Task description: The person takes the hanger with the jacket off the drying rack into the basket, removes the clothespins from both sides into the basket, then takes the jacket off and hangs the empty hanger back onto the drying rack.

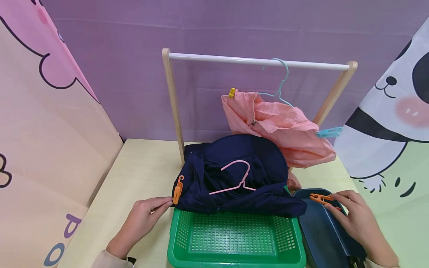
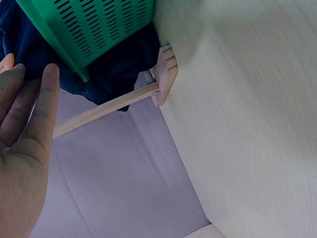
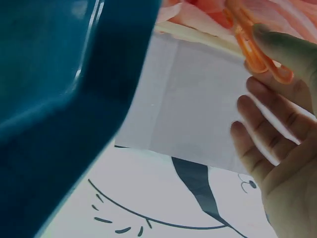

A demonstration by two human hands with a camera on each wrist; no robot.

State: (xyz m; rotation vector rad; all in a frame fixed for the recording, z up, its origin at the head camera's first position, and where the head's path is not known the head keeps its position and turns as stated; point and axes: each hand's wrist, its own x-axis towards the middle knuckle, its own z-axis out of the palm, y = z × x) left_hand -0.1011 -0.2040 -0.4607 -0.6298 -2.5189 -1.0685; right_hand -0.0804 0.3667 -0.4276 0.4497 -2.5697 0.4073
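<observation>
A navy cap-like cloth garment (image 1: 244,149) with a rounded top drapes over the back of the green basket (image 1: 234,260), and a pink hanger (image 1: 242,182) lies against it. An orange clothespin (image 1: 178,190) is clipped at its left corner. Right beside that clip, my left hand (image 1: 142,219) pinches the garment's edge between thumb and fingers. My right hand (image 1: 355,216) holds another orange clothespin (image 1: 321,199) over the dark blue bin (image 1: 321,238). In the right wrist view, thumb and index finger grip this clothespin (image 3: 252,44) while the other fingers extend loosely.
Behind stands a wooden rack with a white rail (image 1: 228,58). From it a light blue hanger (image 1: 281,83) carries a pink garment (image 1: 268,115), with a yellow clip (image 1: 232,93) at its left and a blue clothespin (image 1: 330,132) at its right. Printed cloth walls surround the table (image 1: 140,167).
</observation>
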